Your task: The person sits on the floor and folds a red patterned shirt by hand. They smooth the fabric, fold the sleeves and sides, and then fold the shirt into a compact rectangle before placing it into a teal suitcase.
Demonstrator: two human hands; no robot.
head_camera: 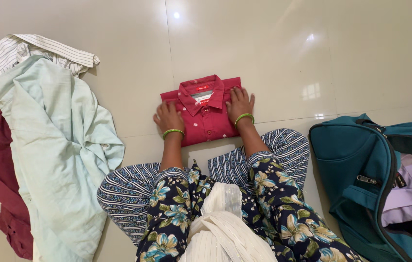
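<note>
Two hands [168, 118] [239, 103] on folded red shirt [205, 116], teal bag [356, 165] holding clothes [407, 194]

A folded shirt [202, 110] lies on the floor [274, 53] directly before your knees. Your left hand [168, 118] and right hand [240, 103] rest flat on its two sides. A heap of shirts [46, 145] lies to your left; an open bag [361, 179] with clothes inside sits to your right.

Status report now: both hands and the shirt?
Left hand, right hand flat on folded red dotted shirt. Nothing gripped. Pale green shirt apart, left.
</note>
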